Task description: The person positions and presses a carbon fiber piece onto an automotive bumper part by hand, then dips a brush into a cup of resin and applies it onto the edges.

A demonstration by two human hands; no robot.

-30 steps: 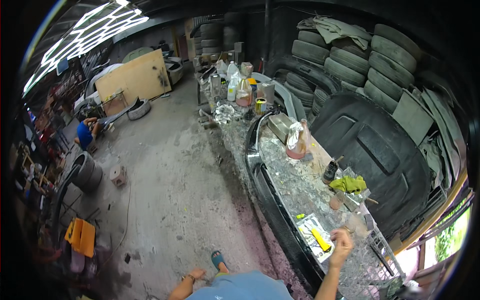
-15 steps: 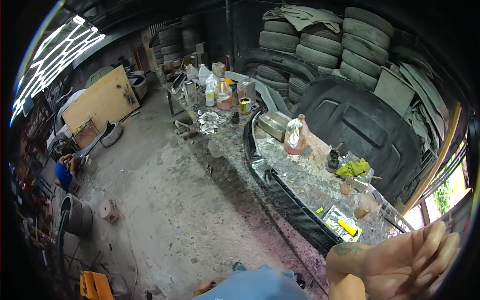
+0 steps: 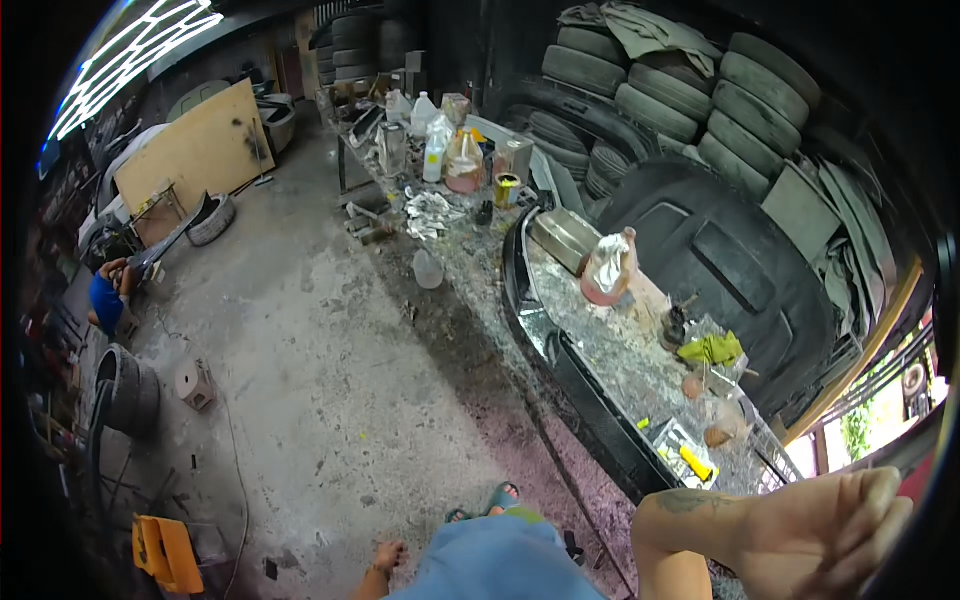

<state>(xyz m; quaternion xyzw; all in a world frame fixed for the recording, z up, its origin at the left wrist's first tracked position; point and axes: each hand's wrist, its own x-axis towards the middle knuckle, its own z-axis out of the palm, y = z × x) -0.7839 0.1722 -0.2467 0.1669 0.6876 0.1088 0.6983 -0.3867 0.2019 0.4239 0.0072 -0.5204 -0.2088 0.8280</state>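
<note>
My right hand is raised at the lower right, fingers curled in and palm toward me; whatever they might hold is hidden. Dark markings show on its wrist. My left hand hangs low beside my blue clothing, fingers loosely apart and holding nothing visible. Just beyond my right forearm, a yellow tool rests on a printed sheet on the cluttered workbench. Along the bench's near edge runs a long, curved, glossy black car trim piece. A lime-green cloth lies farther up the bench.
A jug of pinkish liquid and a metal can stand on the bench; more bottles are farther back. A black car hood leans behind, near stacked tyres. At left are a crouching person, a wooden panel and a stool.
The view has shifted, bringing more of my feet and left hand into sight. My right hand sits slightly lower in the picture, its fingers still curled.
</note>
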